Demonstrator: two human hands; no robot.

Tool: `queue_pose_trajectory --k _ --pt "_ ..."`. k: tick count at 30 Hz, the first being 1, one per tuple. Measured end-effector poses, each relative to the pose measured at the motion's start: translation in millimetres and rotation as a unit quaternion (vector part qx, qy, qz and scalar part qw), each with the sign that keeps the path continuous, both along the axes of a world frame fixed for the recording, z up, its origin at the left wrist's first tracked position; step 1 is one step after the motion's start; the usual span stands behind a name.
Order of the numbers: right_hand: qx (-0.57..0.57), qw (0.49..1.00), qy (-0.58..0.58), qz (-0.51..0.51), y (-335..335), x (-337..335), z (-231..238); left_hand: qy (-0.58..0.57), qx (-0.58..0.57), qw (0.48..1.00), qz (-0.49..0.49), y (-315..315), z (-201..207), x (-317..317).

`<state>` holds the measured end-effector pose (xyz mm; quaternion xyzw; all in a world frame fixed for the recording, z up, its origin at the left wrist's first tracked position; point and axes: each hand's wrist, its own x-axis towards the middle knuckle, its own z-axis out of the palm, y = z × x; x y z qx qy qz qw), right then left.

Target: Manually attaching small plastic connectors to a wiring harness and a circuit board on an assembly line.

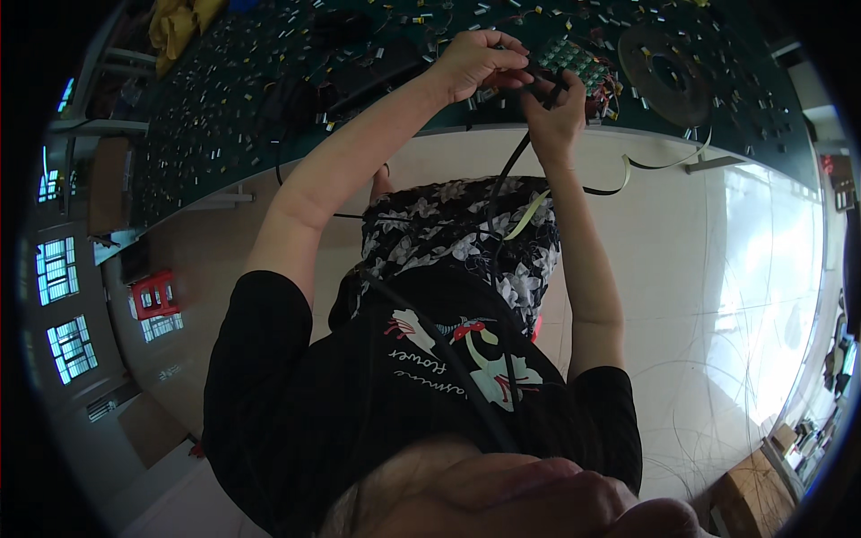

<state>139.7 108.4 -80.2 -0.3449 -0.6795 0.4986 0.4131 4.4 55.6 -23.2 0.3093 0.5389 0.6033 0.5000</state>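
Observation:
My left hand [480,67] is raised over the near edge of the green table, fingers pinched together beside my right hand. What sits between its fingertips is too small and dark to make out. My right hand [558,117] is closed on a narrow black strip [511,166], which runs down from it over my patterned lap. A pale yellow-green strip [529,215], perhaps a backing, curls beside it on my lap. Just beyond both hands lies a cluster of green pieces [574,63] with coloured wires around it.
Many small silver cylinders with short wires are scattered over the green table [215,148]. A large flat dark roll [639,67] lies to the right. Dark objects [381,72] lie left of my hands, yellow cloth [175,36] at far left. A red stool [154,294] stands on the floor.

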Motion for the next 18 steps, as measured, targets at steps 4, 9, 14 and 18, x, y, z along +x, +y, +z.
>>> queue_pose_trajectory --k 4,9,14,18 --pt "-0.04 0.997 0.067 -0.006 -2 -13 -3 -0.008 -0.029 1.0 -0.01 -1 8 4" --pt "-0.092 0.985 0.148 0.004 -4 -23 -1 -0.015 -0.041 0.999 -0.006 -2 11 5" --pt "-0.143 0.977 0.156 -0.008 -5 -20 -2 0.041 -0.066 0.997 0.004 -3 13 5" --pt "-0.139 0.983 0.116 -0.025 -11 -7 9 0.161 -0.058 0.985 0.014 -4 7 -2"
